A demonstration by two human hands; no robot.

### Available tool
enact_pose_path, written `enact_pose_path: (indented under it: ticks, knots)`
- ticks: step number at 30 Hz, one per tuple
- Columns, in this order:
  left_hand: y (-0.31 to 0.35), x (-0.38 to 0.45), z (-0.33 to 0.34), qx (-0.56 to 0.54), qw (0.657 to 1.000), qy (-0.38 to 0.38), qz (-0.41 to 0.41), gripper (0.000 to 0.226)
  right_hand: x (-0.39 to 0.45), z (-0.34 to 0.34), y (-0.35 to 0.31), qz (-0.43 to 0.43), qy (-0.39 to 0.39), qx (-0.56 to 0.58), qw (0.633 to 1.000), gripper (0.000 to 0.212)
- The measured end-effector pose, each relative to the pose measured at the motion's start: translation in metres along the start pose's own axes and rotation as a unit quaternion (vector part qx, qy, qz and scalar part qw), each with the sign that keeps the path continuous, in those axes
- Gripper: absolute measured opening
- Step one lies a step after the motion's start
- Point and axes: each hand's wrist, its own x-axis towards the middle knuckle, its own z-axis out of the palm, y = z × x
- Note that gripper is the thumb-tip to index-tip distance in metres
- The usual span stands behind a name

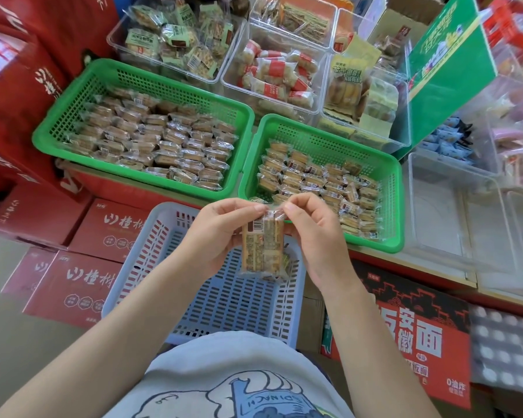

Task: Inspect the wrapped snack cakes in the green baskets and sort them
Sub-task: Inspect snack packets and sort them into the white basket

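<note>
Shop display shelf (411,268) edged in red, cartons (73,285) stacked below. Two green baskets (139,76) (393,188) of wrapped snack cakes (151,146) side by side at front edge; clear bins (272,76) behind. Held over empty blue basket (224,300): one cake (263,248), top seam pinched by left hand (215,233) and right hand (314,236).

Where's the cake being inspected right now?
Centre of the head view: the wrapped cake hangs over the lavender basket, pinched by left hand and right hand.
</note>
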Motion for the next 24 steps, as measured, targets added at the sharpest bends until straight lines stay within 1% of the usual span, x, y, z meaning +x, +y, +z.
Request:
enact_pose_path:
  ticks: [3, 5, 9, 11, 13, 15, 16, 18, 19, 21, 22, 24]
  knots:
    - [-0.005, 0.002, 0.0, 0.036, 0.999, 0.012, 0.032, 0.014, 0.002, -0.005, -0.002, -0.008, -0.019, -0.07, 0.997, 0.005]
    - [-0.007, 0.003, 0.001, 0.056, 0.997, 0.016, 0.05, 0.013, 0.004, -0.009, -0.003, -0.014, -0.016, -0.101, 0.995, 0.002]
    - [-0.008, 0.007, 0.005, 0.056, 0.997, 0.019, 0.047, 0.019, 0.009, -0.013, -0.005, -0.019, 0.018, -0.134, 0.991, 0.012]
    - [-0.006, 0.01, 0.006, 0.067, 0.997, 0.013, 0.039, 0.021, 0.012, -0.017, -0.004, -0.013, 0.03, -0.136, 0.99, 0.018]
    - [-0.003, 0.012, 0.005, 0.109, 0.993, 0.01, 0.038, 0.023, 0.013, -0.021, -0.002, -0.007, 0.035, -0.131, 0.991, 0.021]
    - [-0.003, 0.016, 0.003, 0.144, 0.989, 0.015, 0.032, 0.02, 0.015, -0.023, 0.003, 0.002, 0.04, -0.114, 0.993, 0.021]
    - [-0.003, 0.019, 0.002, 0.144, 0.989, 0.02, 0.025, 0.018, 0.016, -0.023, 0.005, 0.011, 0.045, -0.093, 0.995, 0.022]
    - [-0.006, 0.024, 0.001, 0.101, 0.994, 0.04, 0.004, 0.016, 0.018, -0.021, 0.006, 0.036, 0.051, -0.053, 0.997, 0.025]
    - [-0.008, 0.026, 0.002, 0.067, 0.996, 0.056, -0.006, 0.017, 0.018, -0.021, 0.006, 0.051, 0.038, -0.05, 0.997, 0.027]
    - [-0.011, 0.031, 0.003, 0.012, 0.996, 0.086, -0.014, 0.018, 0.019, -0.024, 0.008, 0.076, -0.015, -0.075, 0.994, 0.033]
    - [-0.011, 0.033, 0.003, -0.002, 0.995, 0.095, -0.015, 0.017, 0.02, -0.026, 0.009, 0.079, -0.034, -0.09, 0.992, 0.032]
    - [-0.01, 0.039, 0.002, -0.011, 0.996, 0.087, -0.021, 0.014, 0.022, -0.03, 0.013, 0.066, -0.029, -0.101, 0.992, 0.03]
